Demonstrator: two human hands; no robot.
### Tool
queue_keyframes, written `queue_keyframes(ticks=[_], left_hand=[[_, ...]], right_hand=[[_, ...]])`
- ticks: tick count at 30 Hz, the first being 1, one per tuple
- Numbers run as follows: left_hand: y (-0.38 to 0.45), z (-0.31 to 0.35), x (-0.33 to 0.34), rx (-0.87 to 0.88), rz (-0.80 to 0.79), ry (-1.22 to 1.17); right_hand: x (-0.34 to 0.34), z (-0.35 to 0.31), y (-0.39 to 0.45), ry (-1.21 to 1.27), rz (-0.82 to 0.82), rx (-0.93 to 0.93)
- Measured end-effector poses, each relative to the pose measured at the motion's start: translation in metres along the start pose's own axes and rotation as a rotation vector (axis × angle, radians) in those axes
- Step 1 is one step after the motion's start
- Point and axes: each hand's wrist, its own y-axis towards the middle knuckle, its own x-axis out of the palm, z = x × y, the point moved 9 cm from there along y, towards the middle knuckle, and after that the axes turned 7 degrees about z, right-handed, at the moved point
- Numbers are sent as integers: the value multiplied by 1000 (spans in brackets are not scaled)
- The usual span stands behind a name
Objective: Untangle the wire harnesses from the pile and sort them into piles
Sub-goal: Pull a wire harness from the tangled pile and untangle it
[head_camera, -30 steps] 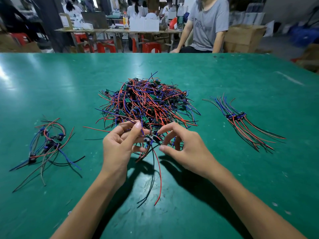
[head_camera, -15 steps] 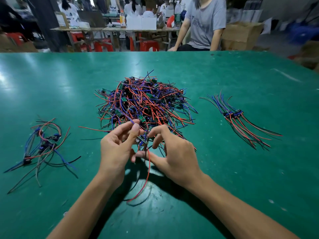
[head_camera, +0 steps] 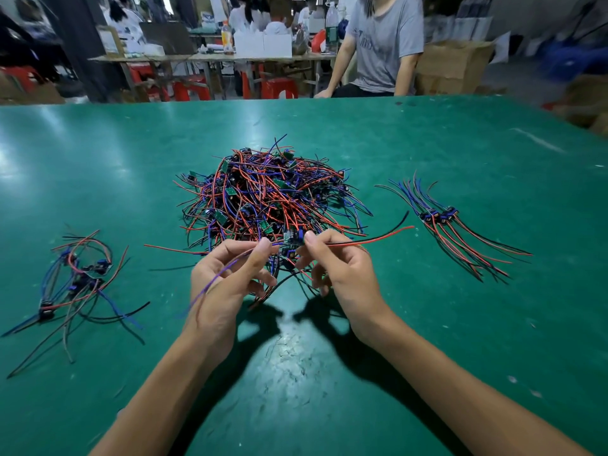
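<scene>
A tangled pile of wire harnesses (head_camera: pixel 273 195), red, blue and black with small green boards, lies in the middle of the green table (head_camera: pixel 427 143). At its near edge both hands hold one wire harness (head_camera: pixel 291 238) stretched between them. My left hand (head_camera: pixel 230 278) pinches its blue wires, which trail down over the palm. My right hand (head_camera: pixel 335 268) pinches its red and black wires, which stick out to the right. A loose sorted pile (head_camera: pixel 75 278) lies at the left. A neat sorted pile (head_camera: pixel 450 225) lies at the right.
A person in a grey shirt (head_camera: pixel 385 44) sits at the table's far edge. Behind are work tables, red stools (head_camera: pixel 279 87) and cardboard boxes (head_camera: pixel 450 64). Bare green table surface lies between the three piles and in front of my arms.
The hands have drawn one harness out of the pile's near edge and spread it sideways. Its red and black wires, which hung down before, now point right.
</scene>
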Motion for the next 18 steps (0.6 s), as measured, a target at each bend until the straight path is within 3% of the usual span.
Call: queue_keyframes(ticks=[4, 10, 13, 18], left_hand=[[-4, 7, 2, 102, -39, 103], [-5, 3, 9, 86, -119, 119], [-3, -1, 11, 66, -159, 163], [-6, -16, 19, -149, -228, 102]], right_hand=[[-12, 5, 6, -38, 80, 60], [-24, 3, 16, 0, 122, 87], [-24, 1, 20, -6, 29, 106], [-12, -1, 19, -232, -187, 33]])
